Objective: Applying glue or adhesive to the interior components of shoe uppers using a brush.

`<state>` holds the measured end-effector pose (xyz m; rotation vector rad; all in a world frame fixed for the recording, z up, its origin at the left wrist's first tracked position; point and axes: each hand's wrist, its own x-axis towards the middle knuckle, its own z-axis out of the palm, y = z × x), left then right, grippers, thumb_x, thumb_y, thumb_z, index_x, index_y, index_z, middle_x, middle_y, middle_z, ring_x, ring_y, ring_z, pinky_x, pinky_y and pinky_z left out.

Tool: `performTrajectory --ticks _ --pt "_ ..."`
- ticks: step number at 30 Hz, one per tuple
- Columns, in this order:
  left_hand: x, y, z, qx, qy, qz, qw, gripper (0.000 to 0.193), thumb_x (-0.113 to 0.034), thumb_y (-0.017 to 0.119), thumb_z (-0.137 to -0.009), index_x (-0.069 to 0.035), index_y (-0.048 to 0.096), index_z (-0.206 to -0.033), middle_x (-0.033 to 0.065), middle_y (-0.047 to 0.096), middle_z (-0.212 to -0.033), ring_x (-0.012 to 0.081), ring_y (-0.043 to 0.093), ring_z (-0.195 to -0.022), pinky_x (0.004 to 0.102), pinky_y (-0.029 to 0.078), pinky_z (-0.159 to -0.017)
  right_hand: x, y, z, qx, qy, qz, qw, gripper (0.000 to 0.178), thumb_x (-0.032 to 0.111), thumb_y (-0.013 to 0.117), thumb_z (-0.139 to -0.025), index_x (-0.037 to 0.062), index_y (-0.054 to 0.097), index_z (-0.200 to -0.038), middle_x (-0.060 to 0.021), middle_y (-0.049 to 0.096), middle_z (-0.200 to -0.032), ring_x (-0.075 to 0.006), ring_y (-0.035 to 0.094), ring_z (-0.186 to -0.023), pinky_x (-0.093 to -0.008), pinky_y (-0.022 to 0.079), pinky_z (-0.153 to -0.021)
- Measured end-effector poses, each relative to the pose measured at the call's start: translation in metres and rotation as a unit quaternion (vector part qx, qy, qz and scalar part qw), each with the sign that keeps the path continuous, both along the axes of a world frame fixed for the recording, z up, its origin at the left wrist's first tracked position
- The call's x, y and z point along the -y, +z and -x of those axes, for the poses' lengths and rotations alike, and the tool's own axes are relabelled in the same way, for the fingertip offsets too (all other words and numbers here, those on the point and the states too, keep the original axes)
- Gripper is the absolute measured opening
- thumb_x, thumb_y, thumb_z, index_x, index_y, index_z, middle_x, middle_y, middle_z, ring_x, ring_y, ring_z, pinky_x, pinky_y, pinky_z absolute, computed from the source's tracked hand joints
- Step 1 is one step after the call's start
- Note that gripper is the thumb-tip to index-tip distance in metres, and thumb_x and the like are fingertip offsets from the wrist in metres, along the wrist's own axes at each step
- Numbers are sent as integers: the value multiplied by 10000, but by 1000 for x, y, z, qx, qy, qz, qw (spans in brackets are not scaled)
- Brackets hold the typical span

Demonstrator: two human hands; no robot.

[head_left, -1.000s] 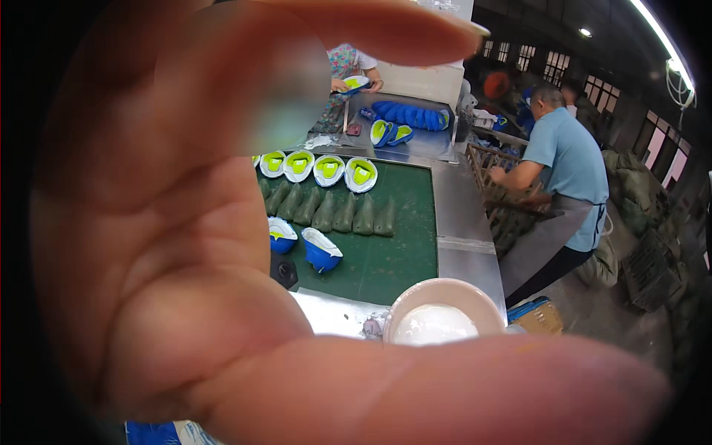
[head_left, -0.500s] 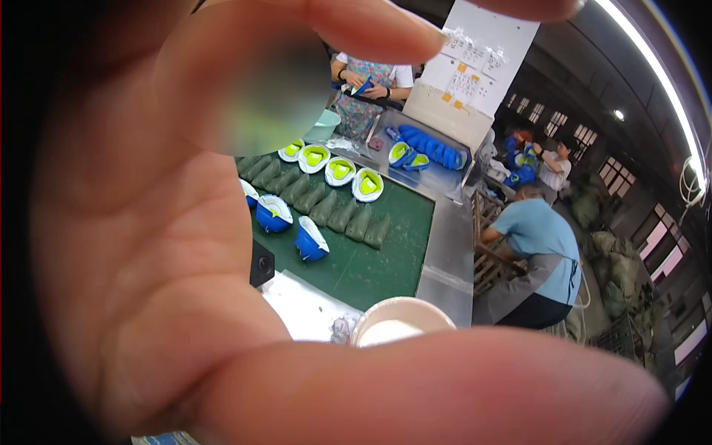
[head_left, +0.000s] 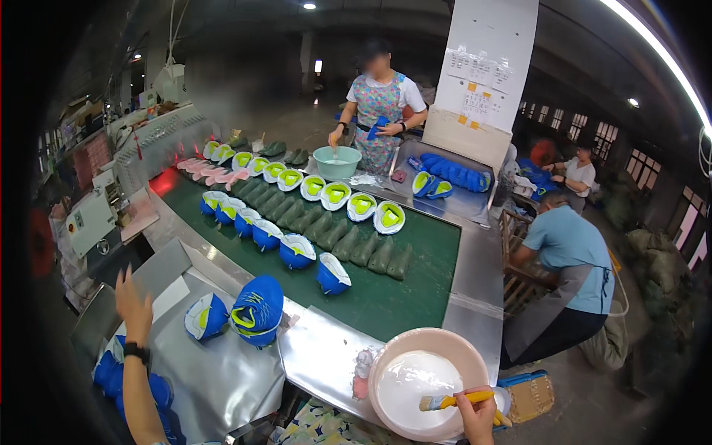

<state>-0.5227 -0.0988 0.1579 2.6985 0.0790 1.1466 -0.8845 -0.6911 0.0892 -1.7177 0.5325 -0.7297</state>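
My right hand [head_left: 477, 417] is closed round the yellow handle of a paintbrush [head_left: 445, 401]. Its bristles hang over a pale pink basin [head_left: 445, 343] of white liquid, at the near right. At the left, my left hand [head_left: 133, 308] is raised with fingers stretched out and nothing in it, a dark band on its wrist. Beside it, a blue shoe upper [head_left: 208, 317] with a white lining and a laced blue shoe upper [head_left: 257, 305] lie on a grey sheet. More blue uppers [head_left: 152, 393] are piled below my left hand.
A green conveyor belt [head_left: 423, 278] carries rows of blue-and-white uppers, dark grey-green shoe lasts [head_left: 363, 251] and pink pieces [head_left: 219, 174]. Across it, a person [head_left: 386, 104] holds a blue piece over a mint basin [head_left: 337, 165]. Another person [head_left: 567, 245] bends at a wooden rack, right.
The hand that filled the view close up is gone from there. My left hand now shows at the left, and my right hand with the brush shows over the basin.
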Motion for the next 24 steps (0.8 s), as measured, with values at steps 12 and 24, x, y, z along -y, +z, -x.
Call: performTrajectory --ticks 12,24 --pt "-46 -151 85 -654 -5 -200 730 675 -619 746 -621 -185 721 -1138 149 633 -1255 399 361 -1360 592 219 -1121 6 -1 -31 41 27 -57 997 151 -2 639 -882 -18 526 -981 -122 621 -932 -181 652 -848 -286 545 -788" --pt "107 -23 32 -592 -329 513 527 420 -196 665 -911 12 548 -1257 74 661 -1143 168 636 -1015 324 493 -942 2 4 -35 32 -3 -116 993 149 -6 641 -887 -24 533 -987 -93 587 -911 -161 635 -844 -254 539 -755"
